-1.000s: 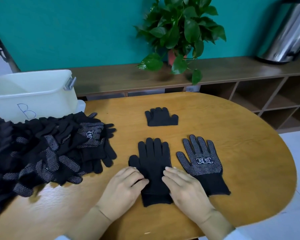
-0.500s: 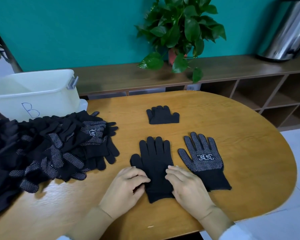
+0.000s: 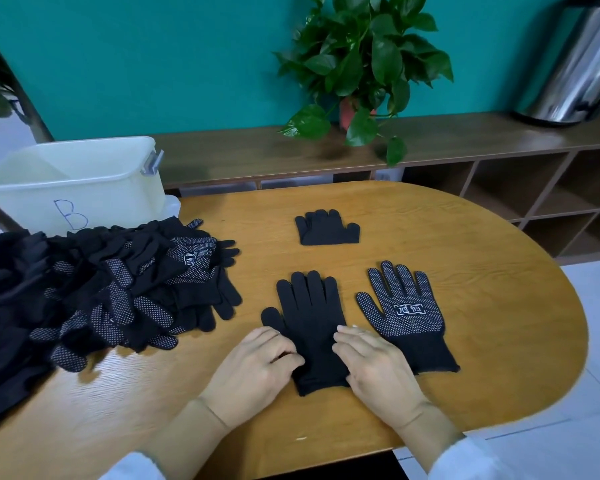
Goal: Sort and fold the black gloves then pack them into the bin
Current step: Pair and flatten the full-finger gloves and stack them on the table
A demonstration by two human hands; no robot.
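Note:
A plain black glove (image 3: 309, 317) lies flat on the wooden table (image 3: 465, 258), fingers pointing away from me. My left hand (image 3: 257, 368) curls its fingers round the glove's left edge near the cuff. My right hand (image 3: 374, 365) rests with straighter fingers on its right edge. Just to the right lies a black glove with white dots (image 3: 406, 313), palm up, touched by neither hand. A folded black glove (image 3: 326, 230) sits farther back. At the left is a large pile of black gloves (image 3: 101, 292). The pale bin (image 3: 84, 181) marked "B" stands behind the pile.
A low wooden shelf unit (image 3: 499, 140) runs behind the table, carrying a potted plant (image 3: 357, 64) and a shiny metal urn (image 3: 575, 71). The table's rounded edge curves down the right side, with white floor (image 3: 596, 341) beyond it.
Both hands have slid down toward the plain glove's cuff, and my left fingers have curled onto its edge. The gloves on the table have stayed where they were.

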